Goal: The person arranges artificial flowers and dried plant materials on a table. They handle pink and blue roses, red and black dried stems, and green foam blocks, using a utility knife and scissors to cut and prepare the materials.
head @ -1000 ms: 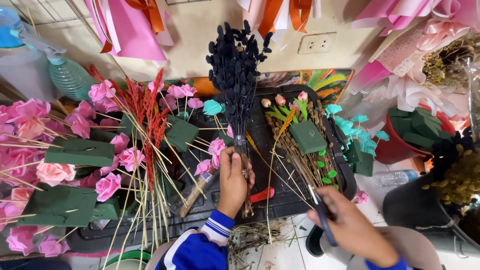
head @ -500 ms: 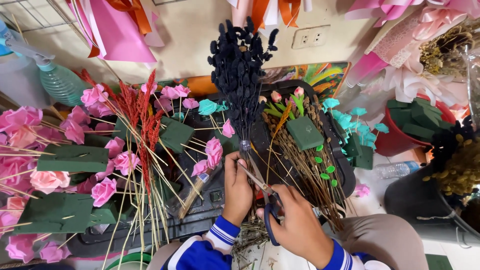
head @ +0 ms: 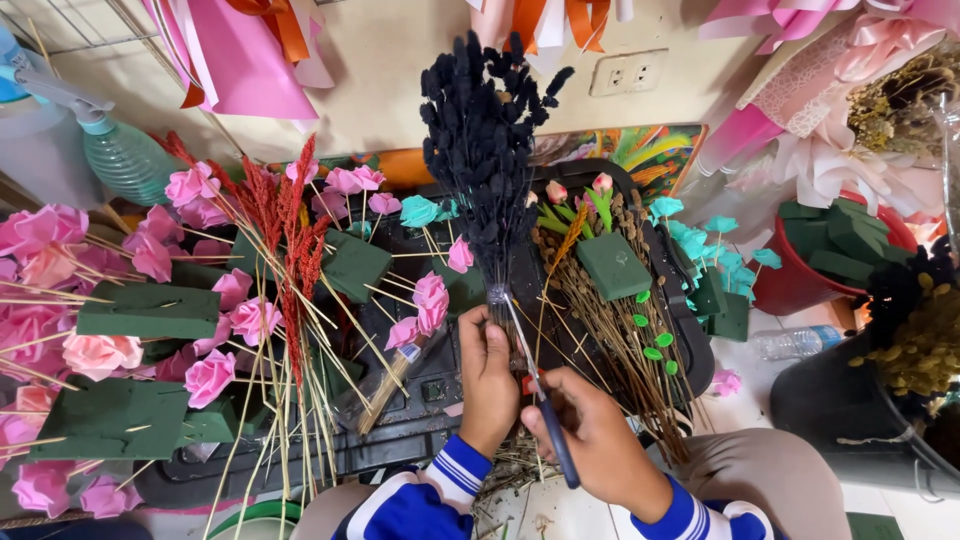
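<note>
Left hand [head: 488, 380] clenched round the thin stalks of a black dried bunch [head: 487, 150], held upright over the dark tray [head: 690, 350]; fuzzy, bristly black heads fan out at top, stalks pinched tight just above the fist, where a pale band shows. Right hand [head: 595, 445] grasping scissors [head: 545, 410], dark handle loops under the fingers, slim metal blades pointing up-left and touching the stalks just beside the left hand. Whether the blades are parted or shut, cannot tell. Both cuffs blue with white stripes.

Around: red dried grass spikes [head: 290, 230] on straw-coloured sticks, leaning left of the bunch. Pink paper roses [head: 235, 320] on thin skewers, soft folded petals, stuck into matte green foam blocks [head: 150, 310], rectangular and porous-looking. Teal paper flowers [head: 715, 250] on the right of the tray. Brown twiggy stems with small green leaves [head: 620, 340] lie across the tray, another green foam square on them. Red bucket [head: 800, 285] holds more foam pieces. Clear green plastic spray bottle [head: 115, 150] upper left. Glossy pink wrapping sheets [head: 235, 60] hang on the wall. Snipped stalk bits litter the floor by the knees.
</note>
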